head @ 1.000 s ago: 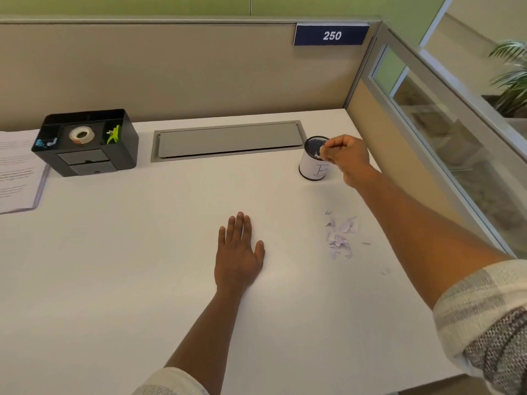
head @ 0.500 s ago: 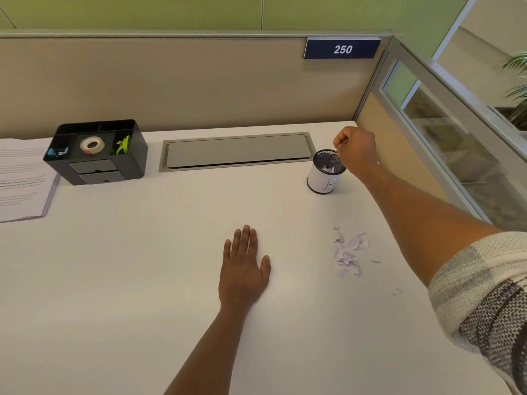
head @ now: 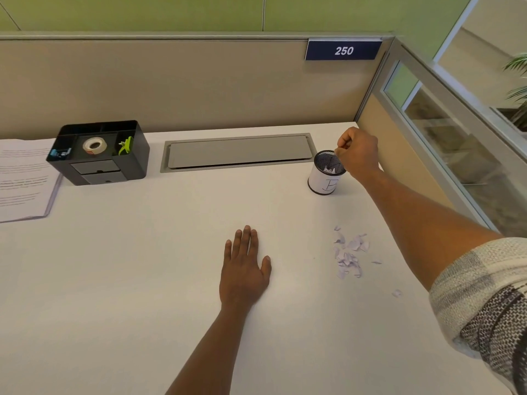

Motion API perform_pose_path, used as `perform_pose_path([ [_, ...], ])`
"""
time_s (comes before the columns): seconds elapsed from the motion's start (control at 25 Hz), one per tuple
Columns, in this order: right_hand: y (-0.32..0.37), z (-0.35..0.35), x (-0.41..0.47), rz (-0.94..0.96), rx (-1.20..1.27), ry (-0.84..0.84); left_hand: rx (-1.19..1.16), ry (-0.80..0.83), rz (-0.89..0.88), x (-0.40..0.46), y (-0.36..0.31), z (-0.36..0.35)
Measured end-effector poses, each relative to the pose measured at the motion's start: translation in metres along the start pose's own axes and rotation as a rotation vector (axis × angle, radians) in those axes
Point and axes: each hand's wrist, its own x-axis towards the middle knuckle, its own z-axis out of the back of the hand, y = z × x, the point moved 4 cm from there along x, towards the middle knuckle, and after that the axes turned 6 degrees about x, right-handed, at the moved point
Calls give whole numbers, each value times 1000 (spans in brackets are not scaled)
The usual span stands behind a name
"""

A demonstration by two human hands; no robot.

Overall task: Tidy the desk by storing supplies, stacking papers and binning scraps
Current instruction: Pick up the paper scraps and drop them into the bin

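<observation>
A small mesh cup (head: pixel 325 182) with a white paper label stands at the desk's back right, with torn scraps inside it. My right hand (head: pixel 358 152) hovers over its right rim, fingers curled and fingertips pinched together; I see no scrap between them. A pile of pale lilac paper scraps (head: pixel 349 252) lies on the white desk in front of the cup, with one stray piece (head: pixel 396 293) nearer me. My left hand (head: pixel 245 269) rests flat on the desk, fingers straight, left of the pile.
A black organiser (head: pixel 99 172) at the back left holds a tape roll (head: pixel 95 145), a green clip (head: pixel 125 145) and blue clips (head: pixel 60 152). Printed papers (head: pixel 22 181) lie left of it. A grey cable hatch (head: pixel 239 152) sits by the partition wall. A glass partition borders the right.
My right hand, which pinched scraps over the cup a second ago, has shifted to the cup's right rim and curled up. The left hand has stayed flat.
</observation>
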Motion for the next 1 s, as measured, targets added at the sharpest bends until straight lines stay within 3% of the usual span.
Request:
perform_pose_path([
  [0.48,3,10,-16,30,-62,-18,-6,0,-1,-2,0,2],
  [0.84,1,25,-70,228,8,-51,5,9,-1,-1,0,0],
  [1.0,-48,15,-103,80,-101,111,2,17,0,0,1,-1],
])
